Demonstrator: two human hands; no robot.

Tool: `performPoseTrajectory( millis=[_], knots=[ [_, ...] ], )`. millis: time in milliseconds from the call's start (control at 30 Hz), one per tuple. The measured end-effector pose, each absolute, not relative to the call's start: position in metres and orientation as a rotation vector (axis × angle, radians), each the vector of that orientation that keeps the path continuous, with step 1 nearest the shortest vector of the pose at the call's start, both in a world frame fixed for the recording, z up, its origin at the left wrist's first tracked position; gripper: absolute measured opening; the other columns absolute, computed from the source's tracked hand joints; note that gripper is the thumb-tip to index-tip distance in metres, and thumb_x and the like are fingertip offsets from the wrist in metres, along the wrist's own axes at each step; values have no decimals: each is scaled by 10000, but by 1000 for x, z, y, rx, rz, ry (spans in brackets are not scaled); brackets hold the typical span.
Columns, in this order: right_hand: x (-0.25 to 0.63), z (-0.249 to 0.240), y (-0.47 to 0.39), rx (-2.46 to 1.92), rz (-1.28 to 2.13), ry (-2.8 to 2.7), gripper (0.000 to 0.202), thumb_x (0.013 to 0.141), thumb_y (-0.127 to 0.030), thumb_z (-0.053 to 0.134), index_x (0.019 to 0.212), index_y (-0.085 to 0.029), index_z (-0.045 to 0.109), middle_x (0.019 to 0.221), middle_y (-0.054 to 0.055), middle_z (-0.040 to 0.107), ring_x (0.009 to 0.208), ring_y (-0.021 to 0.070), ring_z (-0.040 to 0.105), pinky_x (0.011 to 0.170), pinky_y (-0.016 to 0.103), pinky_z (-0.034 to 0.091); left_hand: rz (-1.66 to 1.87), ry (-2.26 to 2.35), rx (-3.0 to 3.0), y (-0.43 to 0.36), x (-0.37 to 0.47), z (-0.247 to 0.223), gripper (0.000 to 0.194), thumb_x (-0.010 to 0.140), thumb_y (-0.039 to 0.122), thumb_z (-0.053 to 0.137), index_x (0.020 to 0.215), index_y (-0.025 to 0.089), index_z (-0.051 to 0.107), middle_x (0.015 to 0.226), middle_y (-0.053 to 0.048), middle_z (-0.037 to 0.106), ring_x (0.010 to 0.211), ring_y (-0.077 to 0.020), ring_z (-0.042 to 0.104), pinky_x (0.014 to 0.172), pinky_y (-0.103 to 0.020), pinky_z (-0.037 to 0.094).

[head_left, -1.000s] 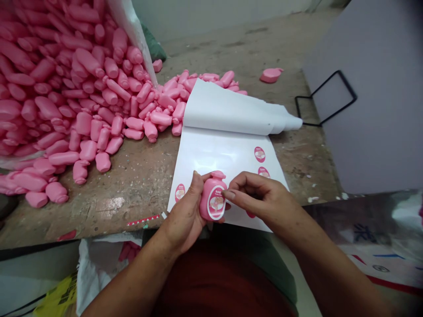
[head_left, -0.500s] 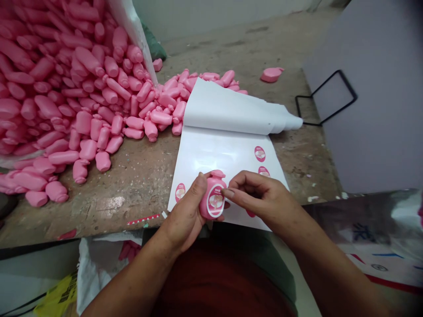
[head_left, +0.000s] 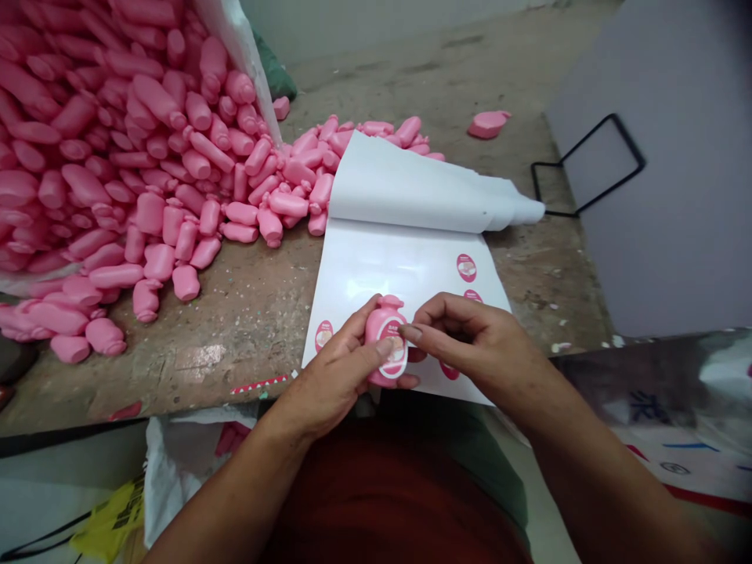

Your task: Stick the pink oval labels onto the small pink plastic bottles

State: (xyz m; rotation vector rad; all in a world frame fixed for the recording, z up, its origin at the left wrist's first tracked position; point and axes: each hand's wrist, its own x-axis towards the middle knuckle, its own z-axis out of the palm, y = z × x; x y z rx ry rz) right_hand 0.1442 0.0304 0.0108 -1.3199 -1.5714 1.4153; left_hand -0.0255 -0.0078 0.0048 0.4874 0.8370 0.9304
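My left hand (head_left: 332,376) is wrapped round a small pink plastic bottle (head_left: 376,323), held upright over the front of the sticker sheet. An oval pink-and-white sticker (head_left: 401,364) lies against the bottle's front, and my left thumb presses on it. My right hand (head_left: 473,333) is closed in a pinch, thumb and fingertip at the sticker's upper right edge. Beneath both hands is a white sticker sheet (head_left: 405,258) with a few oval stickers on it, one of them (head_left: 467,268) at the right. Its upper pages (head_left: 411,188) are folded back.
A large heap of pink bottles (head_left: 135,157) spills from a white sack (head_left: 238,47) on the left across the worn table (head_left: 217,286). One bottle (head_left: 489,124) lies alone at the back. On the right, a black wire frame (head_left: 587,168) stands against a grey panel (head_left: 658,227).
My left thumb has moved from the bottle's side onto the sticker's face. The bottle has shifted slightly right, and my right fingertips stay by the sticker's edge.
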Motion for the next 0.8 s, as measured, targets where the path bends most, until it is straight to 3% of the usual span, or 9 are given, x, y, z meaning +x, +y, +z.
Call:
performPoseTrajectory(
  millis=[200, 400, 500, 667, 800],
  knots=[
    [144, 14, 25, -1367, 1280, -1694, 258, 836, -432, 668, 714, -212, 610, 619, -7, 622, 554, 132, 525, 518, 265, 397, 927, 838, 529, -12, -28, 3, 585, 800, 136, 728, 1331, 331, 578, 1210, -54, 601, 1137, -235, 596, 897, -376, 573],
    [150, 9, 18, -1525, 630, -1895, 183, 874, -411, 613, 840, -235, 651, 627, 1, 624, 572, 165, 501, 610, 320, 371, 888, 761, 445, -13, -29, 6, 722, 709, 30, 751, 1317, 321, 493, 1203, -34, 615, 1047, -200, 654, 858, -326, 547],
    [148, 6, 13, -1492, 877, -1734, 196, 846, -424, 623, 917, -242, 637, 620, -24, 565, 567, 158, 500, 569, 298, 385, 870, 745, 424, -14, -29, 7, 768, 672, 10, 761, 1313, 326, 478, 1146, -12, 614, 987, -174, 662, 858, -312, 529],
    [136, 6, 12, -1462, 1194, -1598, 421, 659, -397, 783, 1019, -259, 613, 658, -54, 555, 606, 158, 532, 543, 273, 413, 848, 730, 479, -16, -29, 4, 785, 660, 6, 743, 1338, 293, 471, 980, 14, 623, 808, -101, 633, 795, -257, 522],
    [130, 6, 23, -1347, 1266, -1507, 238, 726, -403, 737, 842, -238, 610, 699, -32, 592, 643, 151, 556, 598, 279, 456, 782, 745, 496, -16, -25, 0, 766, 658, 70, 777, 1333, 265, 471, 1035, -27, 633, 833, -137, 674, 724, -246, 540]
  ],
)
